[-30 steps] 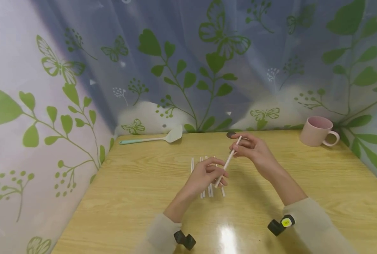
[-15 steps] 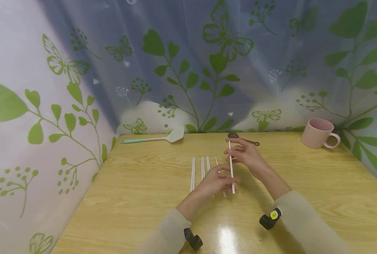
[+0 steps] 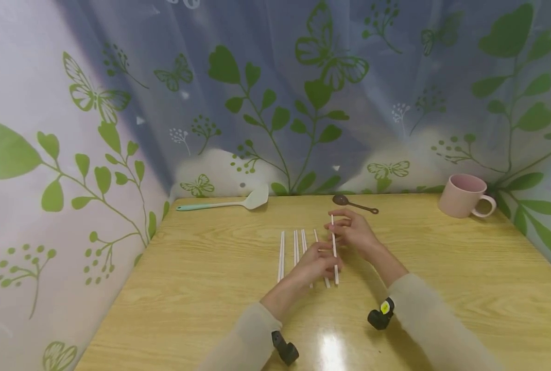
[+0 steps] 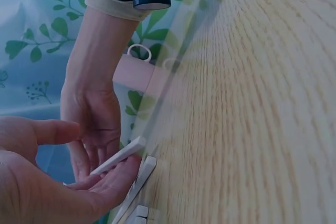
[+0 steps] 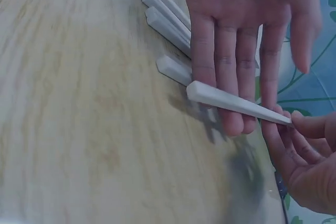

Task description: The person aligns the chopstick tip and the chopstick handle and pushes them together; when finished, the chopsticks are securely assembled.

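Observation:
A white chopstick (image 3: 334,250) is held slightly above the table between both hands. My right hand (image 3: 356,233) pinches its thin far end between thumb and fingers, which the right wrist view shows plainly. Beneath the thicker near end lie the straight fingers of my left hand (image 5: 236,35), palm turned up; its thumb (image 4: 58,131) stands apart from the chopstick. More white chopsticks (image 3: 282,255) lie on the table to the left, roughly side by side. The left hand and forearm partly cover them. One single chopstick (image 5: 173,69) lies closest to the held one.
At the back left lies a spatula (image 3: 256,197) with a mint handle. A dark brown spoon (image 3: 342,200) lies behind my right hand. The pink mug (image 3: 461,197) stands at the back right. Patterned cloth (image 3: 266,103) hangs behind the wooden table (image 3: 187,299).
The held chopstick has swung from slanting to nearly in line with the others and moved slightly lower and left. My right hand has come nearer, uncovering the spoon.

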{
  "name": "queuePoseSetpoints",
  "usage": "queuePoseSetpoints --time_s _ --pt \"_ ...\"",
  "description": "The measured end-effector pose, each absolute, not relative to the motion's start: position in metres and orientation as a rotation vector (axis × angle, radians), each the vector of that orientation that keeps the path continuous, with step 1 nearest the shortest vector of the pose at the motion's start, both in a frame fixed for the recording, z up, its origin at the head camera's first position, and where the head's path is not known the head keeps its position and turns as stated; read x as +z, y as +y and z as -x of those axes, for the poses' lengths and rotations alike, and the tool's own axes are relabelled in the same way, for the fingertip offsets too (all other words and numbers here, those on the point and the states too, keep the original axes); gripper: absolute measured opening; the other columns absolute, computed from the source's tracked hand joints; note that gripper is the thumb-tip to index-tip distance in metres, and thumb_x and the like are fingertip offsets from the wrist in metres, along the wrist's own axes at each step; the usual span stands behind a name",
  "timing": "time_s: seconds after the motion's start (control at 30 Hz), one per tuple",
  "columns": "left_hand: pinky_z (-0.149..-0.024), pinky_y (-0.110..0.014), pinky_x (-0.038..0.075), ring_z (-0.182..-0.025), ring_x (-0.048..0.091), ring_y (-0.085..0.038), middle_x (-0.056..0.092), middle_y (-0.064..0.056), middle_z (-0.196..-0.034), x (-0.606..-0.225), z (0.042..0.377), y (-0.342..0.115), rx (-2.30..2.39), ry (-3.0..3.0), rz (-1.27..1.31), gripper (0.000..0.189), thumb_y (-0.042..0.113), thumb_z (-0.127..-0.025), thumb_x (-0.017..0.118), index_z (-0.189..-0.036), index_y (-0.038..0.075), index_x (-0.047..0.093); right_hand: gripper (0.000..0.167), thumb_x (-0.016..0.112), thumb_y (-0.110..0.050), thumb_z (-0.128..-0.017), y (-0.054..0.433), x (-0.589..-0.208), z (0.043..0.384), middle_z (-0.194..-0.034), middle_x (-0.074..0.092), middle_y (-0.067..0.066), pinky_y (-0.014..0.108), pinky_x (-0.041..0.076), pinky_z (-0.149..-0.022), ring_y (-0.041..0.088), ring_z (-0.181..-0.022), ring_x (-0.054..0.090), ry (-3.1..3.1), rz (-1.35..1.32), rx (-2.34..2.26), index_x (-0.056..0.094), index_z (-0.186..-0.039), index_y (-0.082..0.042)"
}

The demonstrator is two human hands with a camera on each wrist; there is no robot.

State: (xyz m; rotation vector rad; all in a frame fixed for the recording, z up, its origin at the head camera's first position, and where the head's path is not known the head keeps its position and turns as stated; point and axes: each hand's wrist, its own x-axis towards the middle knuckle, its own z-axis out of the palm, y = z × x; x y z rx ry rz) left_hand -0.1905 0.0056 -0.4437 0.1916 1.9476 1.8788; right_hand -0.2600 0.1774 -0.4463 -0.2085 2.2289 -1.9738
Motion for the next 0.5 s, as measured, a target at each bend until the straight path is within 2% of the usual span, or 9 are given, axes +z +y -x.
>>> queuePoseSetpoints --time_s 0.17,0.3,0.4,0.5 --pt "-0.093 -0.041 0.059 -0.103 0.07 -0.033 0.069 -0.017 -0.116 -0.441 0.191 0.005 1.878 1.995 -0.137 0.058 0.009 -0.097 0.066 -0.148 -0.003 0.043 0.053 0.063 0.002 -0.101 0.174 -0.454 0.259 -0.127 0.065 0.035 0.031 0.064 -0.072 0.023 -0.086 0.075 2.251 0.139 -1.972 0.042 -0.15 0.008" --pt "-0.098 -0.041 0.057 -0.108 0.068 -0.027 0.063 -0.012 -0.123 -0.44 0.192 0.003 1.853 2.019 -0.11 0.058 0.014 -0.098 0.067 -0.15 0.002 0.046 0.054 0.061 0.003 -0.102 0.173 -0.458 0.259 -0.128 0.064 0.036 0.03 0.064 -0.07 0.019 -0.081 0.075 2.223 0.108 -2.0 0.04 -0.152 0.008" --pt "-0.101 -0.042 0.056 -0.112 0.065 -0.025 0.062 -0.011 -0.127 -0.44 0.193 0.001 1.855 2.021 -0.095 0.056 0.015 -0.097 0.067 -0.149 0.004 0.048 0.053 0.058 0.001 -0.104 0.172 -0.459 0.259 -0.132 0.061 0.036 0.03 0.064 -0.072 0.018 -0.08 0.075 2.192 0.081 -2.01 0.039 -0.153 0.008" --pt "-0.102 -0.042 0.056 -0.113 0.064 -0.026 0.063 -0.012 -0.126 -0.44 0.194 -0.001 1.867 2.026 -0.1 0.056 0.015 -0.096 0.067 -0.148 0.003 0.048 0.052 0.055 -0.004 -0.106 0.172 -0.459 0.258 -0.136 0.059 0.035 0.032 0.064 -0.077 0.018 -0.086 0.075 2.182 0.074 -1.987 0.037 -0.154 0.008"
